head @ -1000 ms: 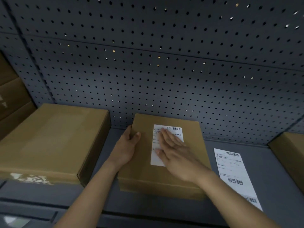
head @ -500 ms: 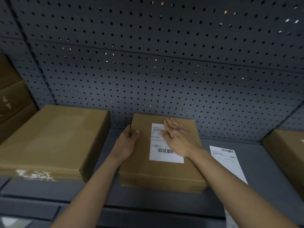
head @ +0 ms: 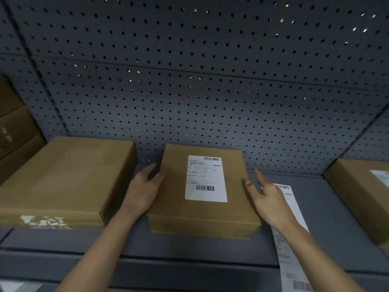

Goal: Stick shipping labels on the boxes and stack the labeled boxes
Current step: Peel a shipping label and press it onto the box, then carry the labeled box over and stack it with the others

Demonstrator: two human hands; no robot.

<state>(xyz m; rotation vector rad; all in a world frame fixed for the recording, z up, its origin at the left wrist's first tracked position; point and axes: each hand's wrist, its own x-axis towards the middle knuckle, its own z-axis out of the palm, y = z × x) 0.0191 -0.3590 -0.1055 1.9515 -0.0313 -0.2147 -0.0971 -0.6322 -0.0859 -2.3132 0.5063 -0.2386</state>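
While the labelled box lies on the surface with only the left hand gripping its left edge and the right hand open, fingers straight, beside its right edge, a one-sided lift could tip it or brush the label strip away.

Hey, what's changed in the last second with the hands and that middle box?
The right hand slid off the label, rightward to the right edge of the middle box, fingers straight, uncovering the whole label. The left hand still holds the box's left edge. The box, the loose label strip, the left box and the right box stayed put.
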